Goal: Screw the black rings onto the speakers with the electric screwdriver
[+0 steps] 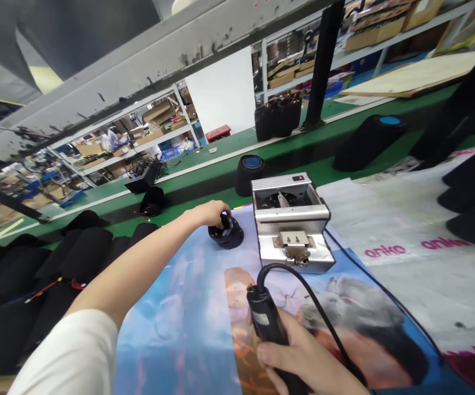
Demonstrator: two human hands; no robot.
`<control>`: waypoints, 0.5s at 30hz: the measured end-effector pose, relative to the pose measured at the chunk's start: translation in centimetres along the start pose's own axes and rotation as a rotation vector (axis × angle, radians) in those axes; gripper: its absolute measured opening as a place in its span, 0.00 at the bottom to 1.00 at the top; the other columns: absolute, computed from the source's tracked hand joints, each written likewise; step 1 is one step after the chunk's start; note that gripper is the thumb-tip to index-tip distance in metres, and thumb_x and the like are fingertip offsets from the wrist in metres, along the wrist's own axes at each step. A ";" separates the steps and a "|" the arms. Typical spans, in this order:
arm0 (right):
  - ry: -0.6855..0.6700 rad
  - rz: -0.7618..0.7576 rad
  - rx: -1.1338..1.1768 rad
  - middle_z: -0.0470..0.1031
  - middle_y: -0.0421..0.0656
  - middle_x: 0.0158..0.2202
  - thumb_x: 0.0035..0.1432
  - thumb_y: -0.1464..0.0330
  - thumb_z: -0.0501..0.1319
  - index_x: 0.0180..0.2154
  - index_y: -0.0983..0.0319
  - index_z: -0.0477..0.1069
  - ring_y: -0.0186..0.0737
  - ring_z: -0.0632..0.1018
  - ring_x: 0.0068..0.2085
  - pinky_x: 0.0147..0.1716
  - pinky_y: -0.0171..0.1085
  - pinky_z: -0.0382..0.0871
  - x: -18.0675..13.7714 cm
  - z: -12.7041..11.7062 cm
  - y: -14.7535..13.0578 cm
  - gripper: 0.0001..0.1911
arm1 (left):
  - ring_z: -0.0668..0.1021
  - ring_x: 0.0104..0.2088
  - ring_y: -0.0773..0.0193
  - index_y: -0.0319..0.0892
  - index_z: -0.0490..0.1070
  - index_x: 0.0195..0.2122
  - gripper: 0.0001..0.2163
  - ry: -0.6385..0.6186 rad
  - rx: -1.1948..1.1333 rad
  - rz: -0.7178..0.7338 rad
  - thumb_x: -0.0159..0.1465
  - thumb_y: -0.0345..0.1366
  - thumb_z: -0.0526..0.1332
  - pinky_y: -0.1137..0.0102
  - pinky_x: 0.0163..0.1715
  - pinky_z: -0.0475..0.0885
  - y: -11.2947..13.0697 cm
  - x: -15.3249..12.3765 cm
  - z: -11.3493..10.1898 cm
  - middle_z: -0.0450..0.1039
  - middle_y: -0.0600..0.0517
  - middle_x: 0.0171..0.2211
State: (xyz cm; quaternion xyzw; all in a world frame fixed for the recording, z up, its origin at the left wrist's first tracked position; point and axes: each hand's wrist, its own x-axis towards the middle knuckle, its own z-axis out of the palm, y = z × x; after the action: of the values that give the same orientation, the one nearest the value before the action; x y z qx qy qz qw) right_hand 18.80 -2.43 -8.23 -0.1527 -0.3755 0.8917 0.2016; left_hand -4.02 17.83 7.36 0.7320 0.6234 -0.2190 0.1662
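My left hand (213,213) reaches forward to a black round cup-like part (231,237) on the printed sheet. Its fingers are closed over the part's far left rim, with some tips hidden inside. In the foreground my right hand (299,351) is wrapped around a black electric screwdriver (267,318), whose cord loops up from its end. A silver metal screw feeder (295,225) with an open top stands just right of the cup-like part, beyond the screwdriver.
Several black fabric-covered cylinders (85,247) are piled at the left. A black speaker (249,174) with a blue end stands behind the feeder, and another (369,141) lies farther right. A black cable (381,291) crosses the plastic sheeting (418,274).
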 end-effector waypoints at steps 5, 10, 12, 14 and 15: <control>-0.016 -0.004 -0.001 0.69 0.38 0.38 0.55 0.48 0.78 0.47 0.62 0.55 0.25 0.73 0.19 0.15 0.24 0.59 -0.1 0.0 0.0 0.39 | 0.81 0.59 0.49 0.42 0.73 0.63 0.19 0.005 -0.001 0.009 0.73 0.39 0.68 0.49 0.58 0.80 0.2 -0.5 0.1 0.76 0.43 0.62; -0.007 0.004 -0.011 0.68 0.38 0.38 0.55 0.47 0.78 0.48 0.62 0.55 0.24 0.73 0.19 0.16 0.24 0.58 -0.1 0.3 -0.7 0.40 | 0.83 0.55 0.51 0.41 0.76 0.58 0.15 -0.045 -0.012 0.031 0.73 0.40 0.68 0.52 0.55 0.82 0.1 -0.5 0.4 0.79 0.45 0.58; -0.002 0.008 -0.018 0.68 0.38 0.38 0.53 0.46 0.78 0.48 0.62 0.56 0.24 0.72 0.19 0.16 0.24 0.58 -0.2 0.5 -0.9 0.41 | 0.83 0.54 0.52 0.40 0.77 0.56 0.14 -0.053 -0.010 0.046 0.73 0.40 0.68 0.53 0.54 0.82 0.1 -0.5 0.2 0.80 0.45 0.56; 0.012 0.012 -0.027 0.69 0.38 0.37 0.53 0.46 0.78 0.49 0.63 0.57 0.25 0.72 0.19 0.17 0.25 0.57 -0.3 0.7 -1.1 0.41 | 0.84 0.53 0.52 0.40 0.77 0.56 0.14 -0.055 -0.005 0.059 0.73 0.41 0.68 0.53 0.54 0.82 0.0 -0.5 0.0 0.80 0.45 0.55; 0.023 0.012 -0.032 0.69 0.38 0.36 0.53 0.46 0.78 0.50 0.63 0.57 0.25 0.72 0.20 0.17 0.24 0.57 -0.4 0.8 -1.1 0.42 | 0.84 0.53 0.52 0.40 0.77 0.56 0.14 -0.055 -0.003 0.065 0.73 0.41 0.68 0.53 0.53 0.83 0.0 -0.5 -0.1 0.80 0.46 0.55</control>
State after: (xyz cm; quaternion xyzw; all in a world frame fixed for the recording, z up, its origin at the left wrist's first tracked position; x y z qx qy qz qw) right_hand 19.08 -2.38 -6.86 -0.1687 -0.3863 0.8850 0.1980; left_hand -4.07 17.46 7.70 0.7454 0.5947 -0.2327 0.1914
